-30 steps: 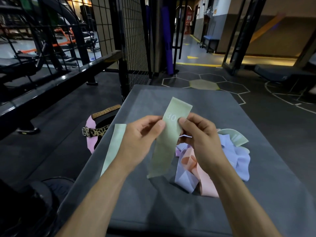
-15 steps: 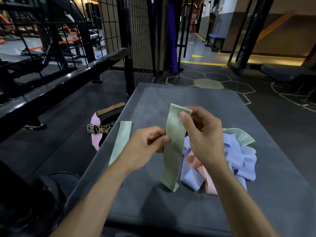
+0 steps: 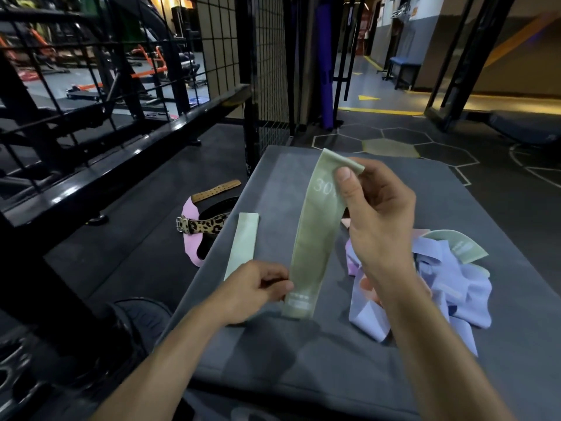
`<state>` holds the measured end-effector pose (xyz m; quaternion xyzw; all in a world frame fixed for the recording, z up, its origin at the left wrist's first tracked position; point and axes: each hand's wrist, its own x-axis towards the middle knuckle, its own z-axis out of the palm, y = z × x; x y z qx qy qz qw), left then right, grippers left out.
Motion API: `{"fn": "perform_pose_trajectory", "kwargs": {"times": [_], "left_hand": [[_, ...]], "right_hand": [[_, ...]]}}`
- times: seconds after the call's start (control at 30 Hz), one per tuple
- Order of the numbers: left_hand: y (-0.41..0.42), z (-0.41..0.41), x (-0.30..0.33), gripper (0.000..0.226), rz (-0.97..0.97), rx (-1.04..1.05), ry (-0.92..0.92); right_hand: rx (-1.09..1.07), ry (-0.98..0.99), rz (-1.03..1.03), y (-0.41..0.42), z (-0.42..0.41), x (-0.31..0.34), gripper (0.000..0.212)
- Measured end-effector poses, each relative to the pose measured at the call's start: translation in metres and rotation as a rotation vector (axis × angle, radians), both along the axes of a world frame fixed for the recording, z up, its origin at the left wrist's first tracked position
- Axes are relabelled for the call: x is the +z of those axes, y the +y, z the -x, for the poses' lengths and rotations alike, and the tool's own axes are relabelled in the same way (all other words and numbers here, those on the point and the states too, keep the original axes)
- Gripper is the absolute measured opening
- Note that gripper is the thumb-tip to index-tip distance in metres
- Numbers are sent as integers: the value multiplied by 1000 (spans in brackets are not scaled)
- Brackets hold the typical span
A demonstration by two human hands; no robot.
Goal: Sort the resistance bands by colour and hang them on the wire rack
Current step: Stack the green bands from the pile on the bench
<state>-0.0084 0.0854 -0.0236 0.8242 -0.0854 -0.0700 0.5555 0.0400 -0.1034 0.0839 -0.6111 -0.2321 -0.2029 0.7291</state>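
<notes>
I hold a pale green resistance band (image 3: 315, 235) marked "30" stretched upright over the grey padded bench (image 3: 303, 360). My right hand (image 3: 373, 214) pinches its top end, and my left hand (image 3: 258, 287) pinches its lower edge. A second green band (image 3: 243, 244) lies flat on the bench's left side. To the right sits a tangled pile of lilac bands (image 3: 446, 287) with a peach band (image 3: 367, 287) and another green band (image 3: 461, 244) mixed in. The black wire rack (image 3: 270, 71) stands beyond the bench's far left corner.
On the floor left of the bench lie a leopard-print and pink lifting belt (image 3: 203, 226) and a tan belt strap (image 3: 215, 191). A black steel rail (image 3: 121, 165) runs along the left. My shoe (image 3: 142, 317) is by the bench's near-left corner.
My left hand has slid down the green band from near its top to its lower edge. My right hand has lifted the top end, so the band now hangs stretched lengthwise.
</notes>
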Motion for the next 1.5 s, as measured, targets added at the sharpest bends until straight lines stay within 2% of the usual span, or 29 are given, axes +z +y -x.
{"fn": "perform_pose_trajectory", "kwargs": {"times": [0.13,0.2,0.4,0.57,0.7,0.8,1.03,1.5], "left_hand": [[14,7,4,15,72,113,71],[22,11,5,9,100,204,104],[49,16,1,16,86,386,163],[71,15,-3,13,88,463,238],[81,11,-4,18,-14,489,342],[86,4,-4,25,-160,475,405],[91,-7,0,25,-307,440,441],[86,-18,1,20,-322,386,518]], "right_hand": [[-6,31,7,14,0,1,10],[-5,62,10,22,-4,2,2],[-6,185,132,59,-58,-1,7],[115,418,267,99,-108,-20,8],[192,589,415,128,-137,-48,9],[228,663,527,141,-157,-69,6],[204,619,885,166,-182,-99,7],[112,582,832,179,-197,-143,4]]}}
